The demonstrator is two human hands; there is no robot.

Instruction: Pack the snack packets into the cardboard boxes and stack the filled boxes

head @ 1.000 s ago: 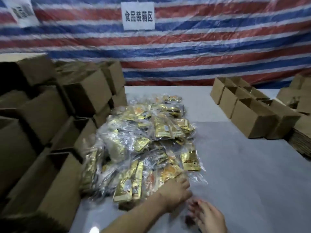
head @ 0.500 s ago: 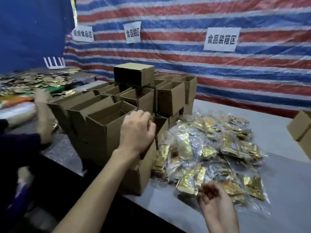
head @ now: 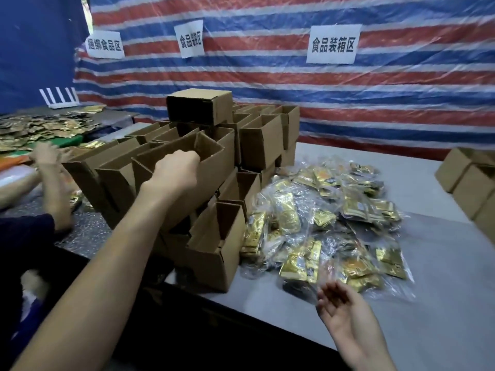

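cardboard box (head: 214, 171) | left hand (head: 175, 171) fingers grip rim | right hand (head: 345, 314) fingers relaxed, palm-up

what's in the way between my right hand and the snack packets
Nothing visible. The right hand is open right at the near edge of the snack packets, with no box or other thing between them. The left hand grips a cardboard box off to the side.

Single head-worn view — looks forward and down, angled left across the bench (head: 442, 303), close above the near edge.
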